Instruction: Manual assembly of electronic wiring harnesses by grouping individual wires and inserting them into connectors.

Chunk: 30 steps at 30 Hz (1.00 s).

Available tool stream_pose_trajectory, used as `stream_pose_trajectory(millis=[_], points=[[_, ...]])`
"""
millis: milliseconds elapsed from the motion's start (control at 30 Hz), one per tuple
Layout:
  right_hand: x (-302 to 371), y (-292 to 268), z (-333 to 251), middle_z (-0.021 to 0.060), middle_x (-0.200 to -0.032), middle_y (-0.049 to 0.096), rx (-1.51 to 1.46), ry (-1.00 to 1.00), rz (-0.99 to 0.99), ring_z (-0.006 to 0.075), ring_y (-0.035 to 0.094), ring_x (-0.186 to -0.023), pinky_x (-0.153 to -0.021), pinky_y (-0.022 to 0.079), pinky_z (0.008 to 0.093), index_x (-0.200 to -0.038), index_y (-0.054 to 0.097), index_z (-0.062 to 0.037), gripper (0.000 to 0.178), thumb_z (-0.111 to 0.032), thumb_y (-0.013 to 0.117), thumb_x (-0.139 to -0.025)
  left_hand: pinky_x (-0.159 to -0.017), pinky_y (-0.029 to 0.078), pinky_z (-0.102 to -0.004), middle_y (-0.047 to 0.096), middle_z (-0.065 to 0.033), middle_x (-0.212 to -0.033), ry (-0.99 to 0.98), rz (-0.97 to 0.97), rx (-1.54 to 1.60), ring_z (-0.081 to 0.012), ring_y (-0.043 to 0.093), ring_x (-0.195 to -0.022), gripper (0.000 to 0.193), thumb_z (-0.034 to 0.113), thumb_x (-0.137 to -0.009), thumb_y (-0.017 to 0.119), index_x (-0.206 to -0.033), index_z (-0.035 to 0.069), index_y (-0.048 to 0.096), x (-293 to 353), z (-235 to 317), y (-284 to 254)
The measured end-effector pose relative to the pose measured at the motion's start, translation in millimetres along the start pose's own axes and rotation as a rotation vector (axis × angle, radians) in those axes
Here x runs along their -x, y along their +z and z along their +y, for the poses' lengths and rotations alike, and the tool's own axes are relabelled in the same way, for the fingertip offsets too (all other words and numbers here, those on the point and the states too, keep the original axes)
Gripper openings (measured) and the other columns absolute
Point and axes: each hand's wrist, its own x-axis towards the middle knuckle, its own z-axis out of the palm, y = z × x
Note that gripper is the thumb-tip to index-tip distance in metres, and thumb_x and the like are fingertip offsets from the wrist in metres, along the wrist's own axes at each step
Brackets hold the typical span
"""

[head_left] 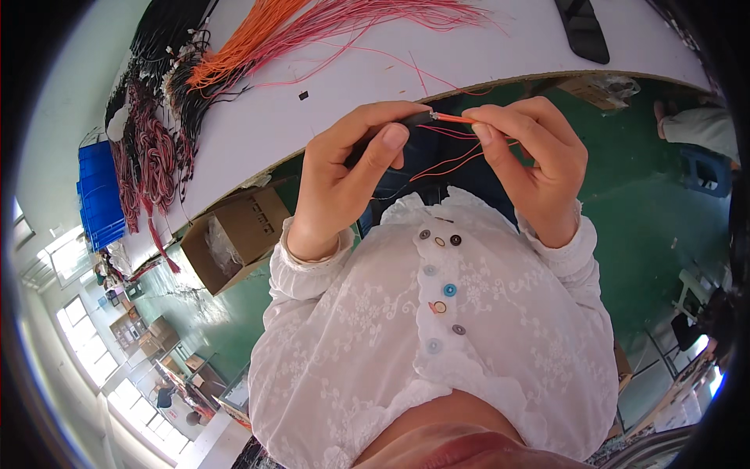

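Observation:
My left hand pinches a small black piece, seemingly a connector or sleeve, between thumb and fingers. From its right end an orange wire runs across to my right hand, whose thumb and fingertips are closed on it. Something small and silvery shows where wire and black piece meet; whether they are joined I cannot tell. Thin red wires loop down between my hands. Both hands are held just off the near edge of the white table.
Orange wires and pinkish-red wires lie across the table. Dark cable bundles hang at its left end near a blue bin. A dark flat object lies at right. Below stands an open cardboard box. Another person sits far right.

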Motion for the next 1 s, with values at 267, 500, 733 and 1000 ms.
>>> stream_pose_trajectory(millis=[267,500,733,1000], points=[[1,-6,2,0.0063,-0.087,0.066,-0.013,0.005,-0.085,0.0131,0.062,-0.070,-0.063,0.049,0.0234,-0.102,0.076,-0.0010,0.016,0.004,0.073,-0.086,-0.062,0.040,-0.0187,0.063,0.0014,-0.083,0.088,-0.005,-0.042,-0.0047,0.051,-0.071,0.023,0.009,-0.103,0.058,-0.121,0.000,0.070,-3,-5,-2],[-1,-10,1,0.0056,-0.084,0.065,-0.011,0.021,-0.109,0.0128,0.062,-0.068,-0.061,0.048,0.0233,-0.101,0.076,-0.0017,0.016,0.003,0.072,-0.086,-0.064,0.044,-0.0194,0.068,-0.0028,-0.092,0.136,0.008,-0.135,-0.0064,0.055,-0.073,0.022,0.008,-0.102,0.059,-0.120,0.001,0.071,-1,-4,-2],[-1,-11,0,0.0055,-0.083,0.065,-0.055,0.044,-0.117,0.0126,0.062,-0.068,-0.060,0.047,0.0230,-0.099,0.077,-0.0013,0.015,0.004,0.072,-0.086,-0.063,0.044,-0.0196,0.068,-0.0033,-0.094,0.176,0.004,-0.126,-0.0069,0.056,-0.072,0.022,0.007,-0.102,0.059,-0.119,0.002,0.071,0,-7,-2],[-3,-14,-1,0.0059,-0.082,0.064,-0.059,0.042,-0.131,0.0122,0.062,-0.068,-0.059,0.048,0.0228,-0.099,0.076,-0.0011,0.016,0.005,0.071,-0.085,-0.058,0.040,-0.0202,0.063,-0.0017,-0.084,0.206,0.009,-0.172,-0.0064,0.054,-0.068,0.022,0.005,-0.100,0.061,-0.119,0.004,0.072,0,-6,-2]])
